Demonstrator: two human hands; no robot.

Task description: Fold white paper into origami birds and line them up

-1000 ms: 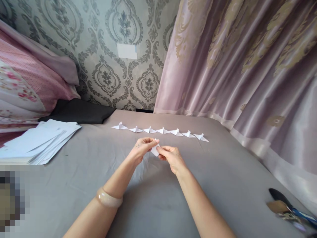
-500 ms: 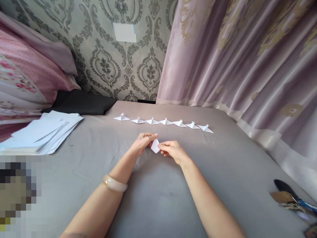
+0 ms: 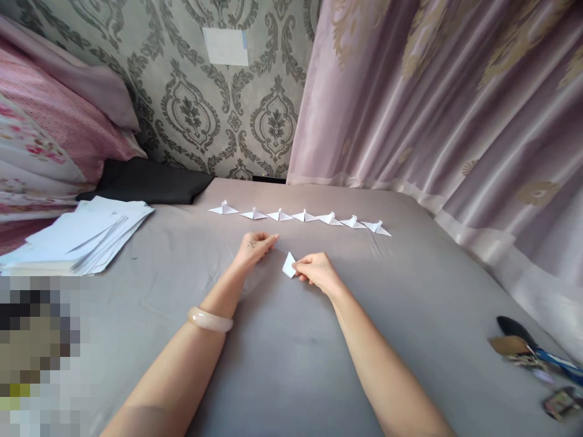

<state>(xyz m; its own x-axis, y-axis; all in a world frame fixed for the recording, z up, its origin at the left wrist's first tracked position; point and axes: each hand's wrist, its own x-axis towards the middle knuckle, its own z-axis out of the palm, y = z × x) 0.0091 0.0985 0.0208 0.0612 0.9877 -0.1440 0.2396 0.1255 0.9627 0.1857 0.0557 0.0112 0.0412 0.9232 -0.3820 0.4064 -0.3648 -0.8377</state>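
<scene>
Head view: nearest, a pale, glossy, rounded bangle (image 3: 211,320) circles the left forearm (image 3: 177,364) over a smooth grey cloth surface (image 3: 282,364) with faint wrinkles. Off to the right lie a flat brown tag (image 3: 509,345) and a narrow blue strap (image 3: 560,363).

Farther in, the right hand (image 3: 316,271) grasps a small, white, kite-shaped folded paper (image 3: 288,266) by its right side, pinched between thumb and fingers. That paper looks flat and matt, with a pointed top corner. The left hand (image 3: 257,247), just beyond and to the left, is apart from it; its fingers are loosely gathered, and I cannot tell whether the tips meet.

The step in hand looks like mid-folding, with the paper being turned or checked between creases. The next move would seem to call for the left fingers on the free edge, pinching lightly and evenly.

Beyond, to the left, rises a white stack of loose paper sheets (image 3: 68,233) with uneven edges; ahead runs a row of seven white folded-paper figures (image 3: 304,215) with flat, pointed wings and upright middles. Behind are a matt black folded cloth (image 3: 146,182), a satiny pink curtain (image 3: 373,121) and grey damask wallpaper (image 3: 189,115).
</scene>
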